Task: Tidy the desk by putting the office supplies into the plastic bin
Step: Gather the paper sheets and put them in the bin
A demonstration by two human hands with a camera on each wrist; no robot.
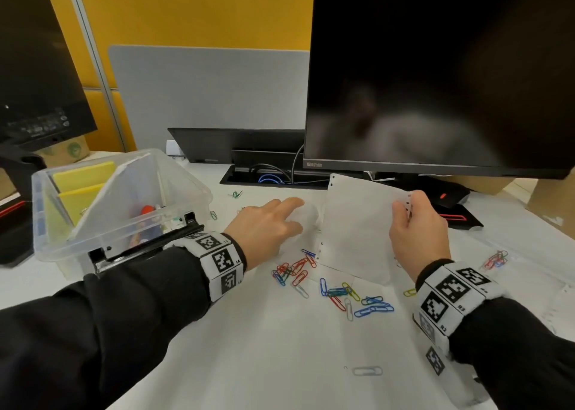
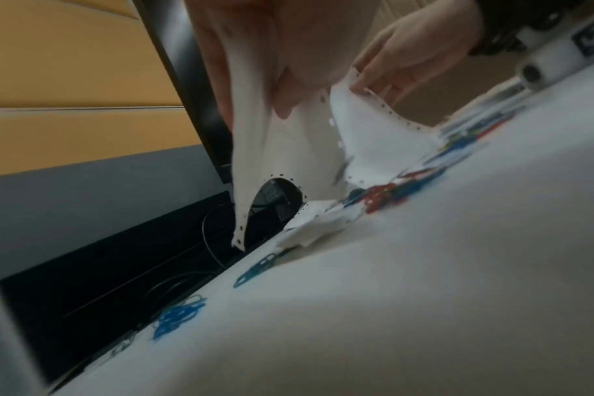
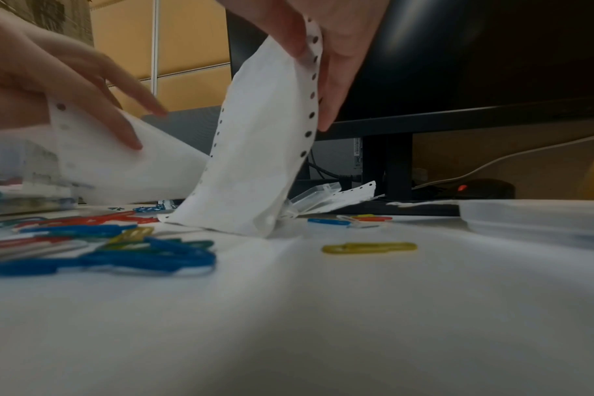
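A clear plastic bin (image 1: 46, 223) stands at the left with yellow note pads (image 1: 84, 173) and pens inside. My right hand (image 1: 410, 220) pinches the top edge of a white perforated paper sheet (image 1: 354, 223) that stands tilted on the desk (image 3: 262, 166). My left hand (image 1: 270, 223) holds a second white perforated sheet (image 3: 119, 166) under its fingers (image 2: 217, 80), lifted off the desk beside the first. I cannot tell whether the two sheets are joined. Several coloured paper clips (image 1: 311, 272) lie scattered just in front of both hands (image 3: 119, 257).
A large black monitor (image 1: 435, 67) rises directly behind the paper, with a cable slot (image 1: 273, 176) and a black mouse (image 1: 448, 196) at its foot. A second monitor (image 1: 34, 67) stands far left. A clear lid (image 3: 533, 214) lies at the right. A black clip (image 1: 146, 241) sits on the bin's front.
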